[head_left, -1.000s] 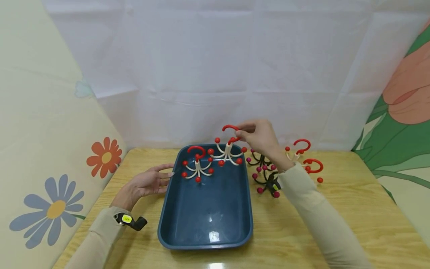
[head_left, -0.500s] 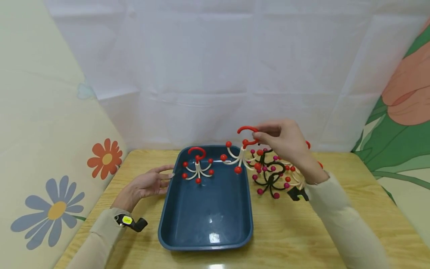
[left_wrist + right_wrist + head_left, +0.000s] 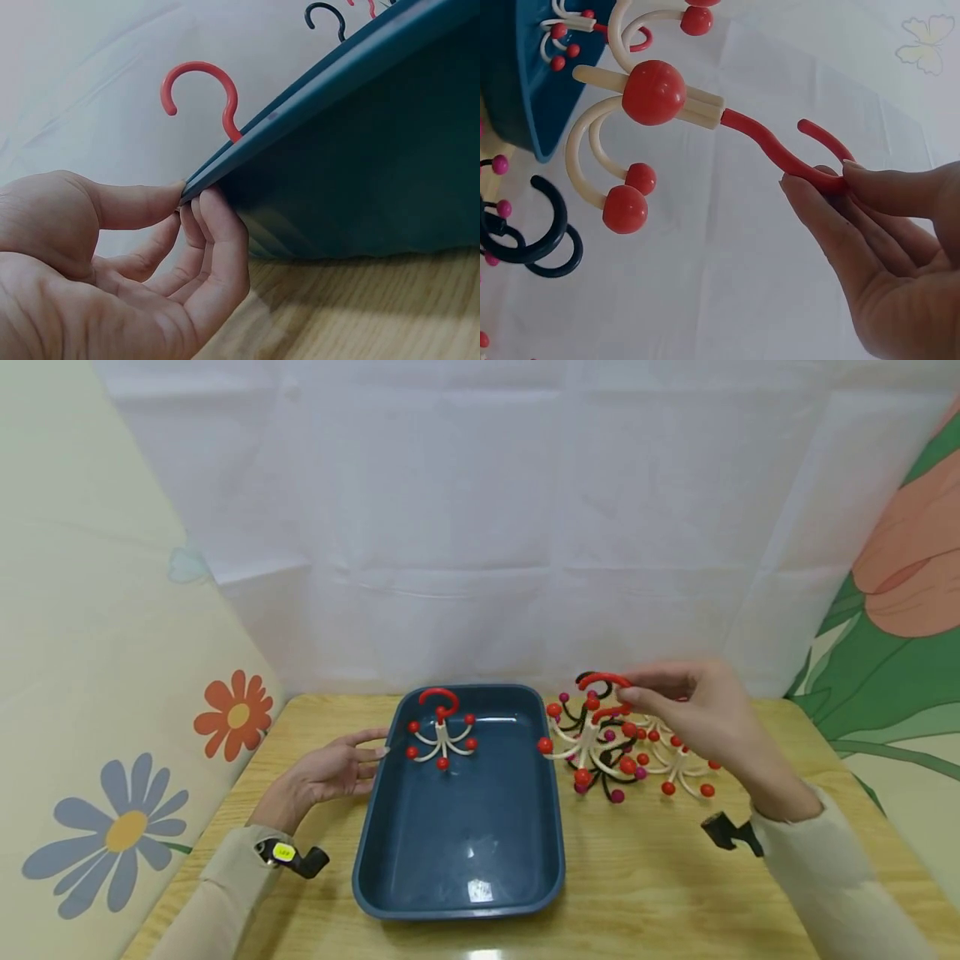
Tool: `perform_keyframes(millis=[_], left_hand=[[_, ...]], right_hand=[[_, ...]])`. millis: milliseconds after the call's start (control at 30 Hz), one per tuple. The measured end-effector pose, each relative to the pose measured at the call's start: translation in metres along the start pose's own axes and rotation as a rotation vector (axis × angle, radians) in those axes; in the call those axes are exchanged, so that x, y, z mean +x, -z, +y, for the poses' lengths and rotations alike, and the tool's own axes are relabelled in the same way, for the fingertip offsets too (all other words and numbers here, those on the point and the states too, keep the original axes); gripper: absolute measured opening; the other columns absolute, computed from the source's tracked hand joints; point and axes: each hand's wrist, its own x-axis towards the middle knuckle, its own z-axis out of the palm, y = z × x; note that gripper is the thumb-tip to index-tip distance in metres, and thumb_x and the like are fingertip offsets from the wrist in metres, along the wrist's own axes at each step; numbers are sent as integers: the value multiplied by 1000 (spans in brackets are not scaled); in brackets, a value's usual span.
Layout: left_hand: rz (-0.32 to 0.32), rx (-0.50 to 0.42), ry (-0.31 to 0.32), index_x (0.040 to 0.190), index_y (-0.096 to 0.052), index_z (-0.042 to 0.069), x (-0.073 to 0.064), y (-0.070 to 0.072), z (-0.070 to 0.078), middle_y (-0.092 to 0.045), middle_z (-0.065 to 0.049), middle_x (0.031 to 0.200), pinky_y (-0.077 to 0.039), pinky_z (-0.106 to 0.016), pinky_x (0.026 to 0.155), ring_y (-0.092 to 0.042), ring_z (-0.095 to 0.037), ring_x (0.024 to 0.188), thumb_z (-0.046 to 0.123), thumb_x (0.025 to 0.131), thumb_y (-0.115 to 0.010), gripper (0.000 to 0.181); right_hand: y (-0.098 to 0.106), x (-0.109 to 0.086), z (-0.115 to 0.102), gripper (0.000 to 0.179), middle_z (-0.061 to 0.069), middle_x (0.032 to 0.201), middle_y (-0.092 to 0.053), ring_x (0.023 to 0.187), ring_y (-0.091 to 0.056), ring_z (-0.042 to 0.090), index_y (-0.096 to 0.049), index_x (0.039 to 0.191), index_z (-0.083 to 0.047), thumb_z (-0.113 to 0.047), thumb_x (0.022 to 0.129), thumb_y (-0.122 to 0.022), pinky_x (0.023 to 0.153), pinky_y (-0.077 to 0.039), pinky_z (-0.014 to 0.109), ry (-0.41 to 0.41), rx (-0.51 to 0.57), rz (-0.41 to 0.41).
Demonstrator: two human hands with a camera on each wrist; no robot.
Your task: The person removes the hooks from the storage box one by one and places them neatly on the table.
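Note:
Between thumb and fingers, my right hand pinches the red hook of a cream multi-arm hanger with red ball tips. The hanger is held up beyond the tray's right rim, overlapping black hangers with magenta balls in the head view. In the right wrist view its red hook runs into the fingers. A similar cream hanger stands inside the dark blue tray, toward its back left. My left hand pinches the tray's left rim, thumb on top and fingers beneath, as the left wrist view shows.
More cream hangers with red balls are on the wooden table, right of the black ones and partly behind my right hand. A white sheet hangs behind the table. Flower-patterned walls stand at both sides.
My right hand has carried the cream hanger rightward from over the tray's back to past its right rim, and slightly down. The left hand and the tray stay put.

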Motion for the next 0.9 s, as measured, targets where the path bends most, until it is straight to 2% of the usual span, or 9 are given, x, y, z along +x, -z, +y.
perform_keyframes(millis=[167,233,300,500,733,900], left_hand=[[-6,5,-1,159,-29,13,0,1,-1,-74,1,105,-62,-28,77,-70,-13,92,14,110,-55,56],[-10,7,-3,160,-28,13,1,2,-1,-74,1,105,-63,-28,78,-70,-13,92,14,110,-55,57],[-16,8,-4,160,-28,13,1,2,-2,-74,1,106,-63,-29,78,-70,-13,93,15,109,-55,57],[-11,9,-2,158,-30,13,0,2,-1,-73,0,107,-63,-29,79,-70,-14,94,15,109,-56,56],[-7,12,-2,155,-34,15,0,0,-1,-73,1,106,-62,-29,79,-70,-13,94,14,108,-58,53],[-16,9,-6,156,-33,15,0,0,-1,-73,3,105,-62,-27,78,-70,-12,93,14,108,-58,54]], right_hand=[[1,-16,9,25,7,106,-82,88,-79,9,-79,119,-15,-30,101,-73,63,-54,24,43,-102,19],[0,-23,13,25,7,105,-82,87,-78,7,-80,119,-14,-30,100,-73,65,-57,24,49,-127,23],[-2,-29,18,26,6,107,-82,86,-77,3,-80,119,-14,-31,100,-73,66,-58,24,30,-137,19],[-5,-41,33,27,8,108,-82,87,-77,3,-79,121,-12,-29,100,-73,68,-59,24,-17,-119,-3],[-7,-49,54,26,10,111,-81,93,-80,20,-79,119,-10,-27,100,-74,71,-61,24,-81,-131,-35],[-13,-55,71,26,7,107,-82,94,-80,21,-79,119,-12,-28,99,-74,72,-61,24,-111,-133,-51]])
